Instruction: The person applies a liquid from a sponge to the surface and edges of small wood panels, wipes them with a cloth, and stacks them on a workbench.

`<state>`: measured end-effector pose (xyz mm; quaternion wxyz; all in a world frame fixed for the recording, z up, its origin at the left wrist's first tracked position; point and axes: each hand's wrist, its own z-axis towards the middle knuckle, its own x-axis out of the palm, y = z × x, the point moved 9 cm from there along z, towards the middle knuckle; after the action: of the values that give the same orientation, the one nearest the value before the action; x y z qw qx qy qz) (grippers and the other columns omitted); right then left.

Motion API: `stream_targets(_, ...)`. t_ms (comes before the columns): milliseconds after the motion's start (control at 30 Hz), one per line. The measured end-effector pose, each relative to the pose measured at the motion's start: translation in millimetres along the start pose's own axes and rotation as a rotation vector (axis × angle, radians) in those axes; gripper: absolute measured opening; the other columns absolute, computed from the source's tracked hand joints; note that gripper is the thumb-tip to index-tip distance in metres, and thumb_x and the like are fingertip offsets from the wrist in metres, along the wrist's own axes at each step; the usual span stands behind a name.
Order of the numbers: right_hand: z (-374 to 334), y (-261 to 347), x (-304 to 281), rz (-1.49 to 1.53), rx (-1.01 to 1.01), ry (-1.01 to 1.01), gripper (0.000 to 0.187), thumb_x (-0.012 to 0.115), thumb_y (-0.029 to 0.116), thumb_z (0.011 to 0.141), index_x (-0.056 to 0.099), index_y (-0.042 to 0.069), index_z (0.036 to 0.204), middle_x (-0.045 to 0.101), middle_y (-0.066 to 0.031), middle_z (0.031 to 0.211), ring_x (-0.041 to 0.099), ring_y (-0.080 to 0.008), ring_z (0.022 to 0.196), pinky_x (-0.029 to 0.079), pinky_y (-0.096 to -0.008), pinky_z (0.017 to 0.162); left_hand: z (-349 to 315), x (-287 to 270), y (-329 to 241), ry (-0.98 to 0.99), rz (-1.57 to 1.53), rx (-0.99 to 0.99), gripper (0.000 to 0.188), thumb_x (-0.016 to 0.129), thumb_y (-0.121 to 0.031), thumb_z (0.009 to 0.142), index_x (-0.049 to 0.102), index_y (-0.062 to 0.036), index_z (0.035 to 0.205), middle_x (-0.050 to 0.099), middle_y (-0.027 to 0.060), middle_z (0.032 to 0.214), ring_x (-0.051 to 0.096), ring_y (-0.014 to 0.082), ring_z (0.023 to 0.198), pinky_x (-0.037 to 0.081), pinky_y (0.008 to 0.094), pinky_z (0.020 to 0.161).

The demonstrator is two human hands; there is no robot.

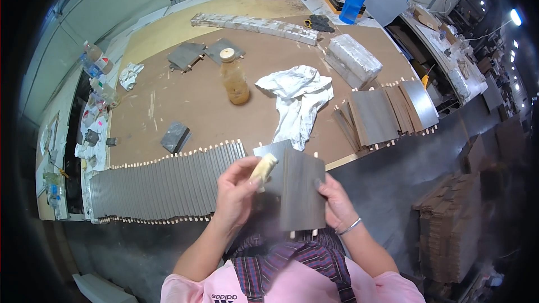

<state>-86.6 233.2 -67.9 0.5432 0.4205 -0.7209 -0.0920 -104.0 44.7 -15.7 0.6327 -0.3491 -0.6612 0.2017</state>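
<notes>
My left hand (237, 191) pinches a small cream-coloured wad (264, 168), perhaps a folded cloth or sponge. Just right of it, my right hand (337, 203) grips a grey-brown wood-look panel (303, 191) by its right edge, thumb on the face. The panel stands upright in front of my apron, with pale dowels sticking out at its top and bottom. Behind it, another grey panel (273, 150) lies at the table edge, partly hidden. A long row of doweled grey panels (163, 185) stands packed along the front edge to the left.
More doweled panels (373, 116) lean at the table's right. A crumpled white cloth (300, 98), a jar of amber liquid (234, 81), a wrapped block (352, 59) and a dark block (176, 137) rest on the brown tabletop (185, 101). Stacked brown boards (449, 227) stand on the floor.
</notes>
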Motion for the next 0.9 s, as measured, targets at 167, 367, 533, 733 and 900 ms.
stream_targets(167,-1.4,52.2,-11.8,-0.272,-0.15,-0.168,0.039,0.057,0.006,0.095,0.049,-0.004,0.132,0.063,-0.0113,0.121,0.064,-0.0189,0.107,0.052,-0.033,0.094,-36.6,48.4,-46.0,0.276,1.095,0.477,0.034,0.078,-0.009,0.072,0.071,-0.0037,0.105,0.063,0.0129,0.102,0.063,0.023,0.09,0.052,0.0329,0.081)
stream_targets(367,2.1,55.8,5.8,-0.372,-0.061,-0.134,0.046,0.062,0.006,0.093,0.047,-0.004,0.135,0.063,-0.0101,0.122,0.064,-0.0168,0.107,0.053,-0.0308,0.092,-46.1,84.7,-37.2,0.462,1.283,0.745,0.039,0.078,-0.001,0.064,0.073,-0.0085,0.101,0.064,0.0115,0.099,0.063,0.0274,0.083,0.051,0.0359,0.07)
stream_targets(533,3.6,46.9,22.7,-0.351,-0.01,-0.089,0.048,0.062,0.006,0.093,0.046,-0.004,0.137,0.063,-0.0099,0.122,0.064,-0.0158,0.107,0.053,-0.0299,0.093,-10.8,63.3,-59.7,0.203,1.402,0.856,0.042,0.077,0.0,0.06,0.071,-0.0086,0.101,0.063,0.0119,0.099,0.062,0.0296,0.084,0.052,0.0376,0.07)
stream_targets(733,3.7,54.3,22.5,-0.404,-0.025,-0.077,0.043,0.058,0.002,0.094,0.046,-0.004,0.135,0.062,-0.0109,0.121,0.063,-0.0165,0.108,0.053,-0.0311,0.094,-25.1,77.2,-45.8,0.386,1.373,0.778,0.041,0.078,0.001,0.061,0.072,-0.0074,0.101,0.064,0.013,0.101,0.063,0.0289,0.087,0.052,0.0369,0.073)
stream_targets(900,4.1,46.3,22.0,-0.387,-0.014,-0.037,0.04,0.055,-0.001,0.095,0.047,-0.004,0.134,0.061,-0.011,0.123,0.061,-0.0178,0.112,0.05,-0.0329,0.098,17.9,26.6,-75.8,-0.036,1.265,0.656,0.037,0.074,0.004,0.068,0.069,-0.002,0.105,0.063,0.0133,0.104,0.063,0.0253,0.094,0.05,0.0336,0.082)
